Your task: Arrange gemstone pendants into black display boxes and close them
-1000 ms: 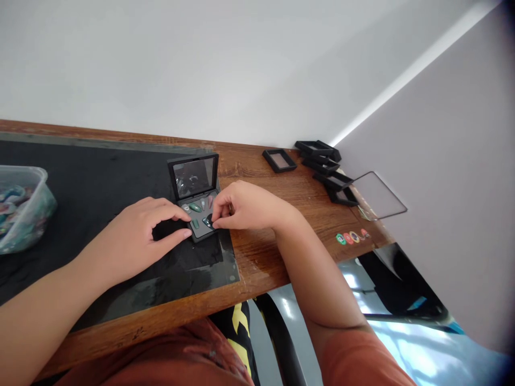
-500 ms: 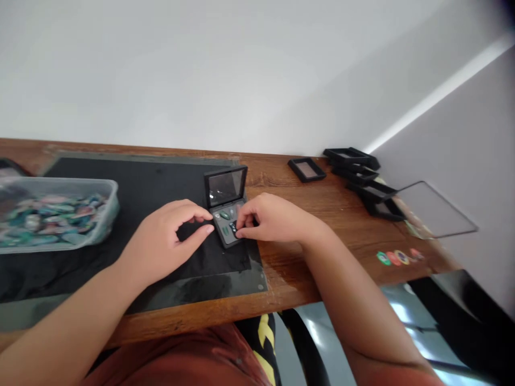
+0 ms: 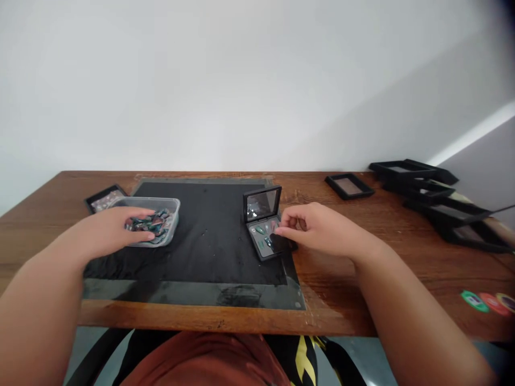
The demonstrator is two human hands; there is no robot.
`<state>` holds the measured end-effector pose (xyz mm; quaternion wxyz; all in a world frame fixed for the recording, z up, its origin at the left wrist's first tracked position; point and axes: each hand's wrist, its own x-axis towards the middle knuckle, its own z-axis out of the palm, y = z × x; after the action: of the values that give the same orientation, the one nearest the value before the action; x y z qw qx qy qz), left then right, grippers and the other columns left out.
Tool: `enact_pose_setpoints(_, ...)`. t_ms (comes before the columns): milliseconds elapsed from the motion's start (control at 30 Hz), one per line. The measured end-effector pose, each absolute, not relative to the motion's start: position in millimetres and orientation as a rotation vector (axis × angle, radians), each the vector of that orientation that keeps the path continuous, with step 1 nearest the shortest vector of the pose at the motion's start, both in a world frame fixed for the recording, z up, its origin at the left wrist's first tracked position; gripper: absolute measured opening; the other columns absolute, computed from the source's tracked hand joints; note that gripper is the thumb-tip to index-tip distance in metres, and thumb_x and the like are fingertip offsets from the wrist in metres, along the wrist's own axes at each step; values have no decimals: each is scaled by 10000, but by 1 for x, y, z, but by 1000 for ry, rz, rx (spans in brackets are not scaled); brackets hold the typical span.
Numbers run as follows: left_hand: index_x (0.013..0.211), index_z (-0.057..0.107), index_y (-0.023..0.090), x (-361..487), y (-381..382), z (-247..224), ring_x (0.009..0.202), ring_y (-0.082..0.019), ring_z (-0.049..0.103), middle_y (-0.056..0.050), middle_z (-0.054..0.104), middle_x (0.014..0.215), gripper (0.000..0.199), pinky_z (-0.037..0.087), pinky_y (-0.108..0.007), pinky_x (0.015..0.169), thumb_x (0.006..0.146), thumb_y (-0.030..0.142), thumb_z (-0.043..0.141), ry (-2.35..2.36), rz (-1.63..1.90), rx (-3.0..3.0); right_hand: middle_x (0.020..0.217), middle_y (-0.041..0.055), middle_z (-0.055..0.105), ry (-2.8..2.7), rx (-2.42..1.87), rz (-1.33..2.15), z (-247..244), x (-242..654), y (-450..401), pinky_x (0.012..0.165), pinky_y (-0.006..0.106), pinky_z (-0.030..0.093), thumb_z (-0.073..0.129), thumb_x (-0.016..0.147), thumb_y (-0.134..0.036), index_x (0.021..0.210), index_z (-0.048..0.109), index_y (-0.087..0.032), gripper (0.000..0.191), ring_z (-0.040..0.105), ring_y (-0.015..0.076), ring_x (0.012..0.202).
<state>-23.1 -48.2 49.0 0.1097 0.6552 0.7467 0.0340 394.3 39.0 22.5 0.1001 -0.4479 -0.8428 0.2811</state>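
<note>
My left hand (image 3: pixel 115 228) reaches over a clear plastic tub (image 3: pixel 175 214), its thumb and fingers apart above glossy green, blue and pinkish pieces (image 3: pixel 161 222). Whether the fingertips touch the pieces is hard to see. A small black case (image 3: pixel 263 254) stands with its clear-windowed lid (image 3: pixel 262 205) raised. Several small pieces lie on its grey inner base, among them a green oval piece (image 3: pixel 259 230). At the case's right side, my right hand (image 3: pixel 301 228) has its fingers curled and its thumb close to them. A dark patch lies beneath those fingertips; anything between them is hidden.
A black mat (image 3: pixel 209 257) under a clear sheet covers part of the wooden table (image 3: pixel 333 300). A filled black case (image 3: pixel 107 197) sits behind the tub. At right are a single black frame (image 3: pixel 349 185), stacked black frames (image 3: pixel 426 182) and round coloured stickers (image 3: pixel 475 301).
My left hand has moved away from the black case and left, over the tub. The right hand has lifted slightly back from the case's pieces. The view has swung left.
</note>
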Motion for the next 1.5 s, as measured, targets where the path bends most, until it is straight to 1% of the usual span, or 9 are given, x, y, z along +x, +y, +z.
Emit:
enact_pose_setpoints(100, 1172, 798, 212, -30, -40, 35, 841, -238, 763, -6, 838, 1036, 462, 555, -295, 735, 893, 563, 691, 2137, 251, 1946, 720, 2, 686, -2484, -1297, 837, 22, 394, 40, 604, 283, 385, 658, 910, -438, 745, 621, -209, 284, 547, 129, 603)
enact_pose_setpoints(200, 937, 819, 246, -30, -40, 28, 771, -204, 754, 49, 830, 879, 292, 535, -259, 690, 905, 503, 683, 2107, 359, 1936, 720, 1, 678, -2465, -1293, 859, 20, 394, 41, 612, 283, 389, 653, 915, -442, 743, 604, -213, 290, 559, 139, 632)
enact_pose_setpoints(400, 950, 828, 300, -21, -50, 43, 903, -250, 744, 66, 831, 971, 322, 507, -295, 751, 884, 586, 695, 2294, 467, 1831, 711, -4, 667, -2438, -1304, 869, 22, 395, 40, 604, 284, 388, 659, 917, -461, 747, 596, -218, 303, 552, 140, 634)
enact_pose_setpoints(533, 951, 813, 301, -4, -57, 57, 756, -212, 681, 82, 794, 866, 306, 457, -305, 672, 860, 583, 737, 2432, 708, 1698, 719, -6, 675, -2421, -1304, 877, 23, 396, 39, 601, 283, 403, 650, 926, -473, 775, 608, -222, 296, 566, 143, 640)
enact_pose_setpoints(733, 877, 793, 258, 49, -63, 60, 834, -200, 709, -2, 810, 905, 246, 564, -342, 757, 753, 456, 870, 1758, 1234, 1367, 680, -16, 660, -2373, -1192, 892, 20, 394, 39, 602, 265, 398, 683, 921, -446, 839, 648, -207, 255, 572, 124, 613)
enact_pose_setpoints(867, 716, 751, 225, 111, -50, 35, 743, -174, 681, -33, 756, 756, 240, 574, -332, 711, 788, 437, 838, 1313, 1095, 1326, 679, -35, 637, -2320, -973, 916, 15, 387, 34, 572, 241, 385, 764, 876, -440, 913, 693, -194, 259, 497, 85, 563)
enact_pose_setpoints(1067, 835, 707, 198, 163, -22, -1, 711, -119, 597, -3, 689, 781, 306, 510, -271, 691, 876, 496, 761, 1032, 847, 1280, 893, 8, 737, -2262, -644, 775, 8, 382, 30, 588, 238, 421, 785, 886, -348, 1238, 739, -226, 375, 531, 88, 624)
enact_pose_setpoints(1200, 816, 689, 197, 163, -19, -5, 667, -111, 519, 19, 628, 729, 297, 470, -273, 678, 876, 479, 762, 1003, 799, 1312, 956, 25, 793, -2324, -602, 824, 11, 382, 28, 696, 264, 484, 742, 943, -342, 1101, 809, -267, 187, 672, 135, 798)
enact_pose_setpoints(1500, 737, 654, 191, 161, -21, -12, 598, -93, 390, 42, 513, 646, 366, 349, -243, 573, 919, 503, 715, 1038, 930, 1319, 853, 11, 815, -2364, -672, 637, 11, 380, 22, 715, 268, 510, 713, 970, -367, 1055, 828, -255, 181, 706, 133, 733)
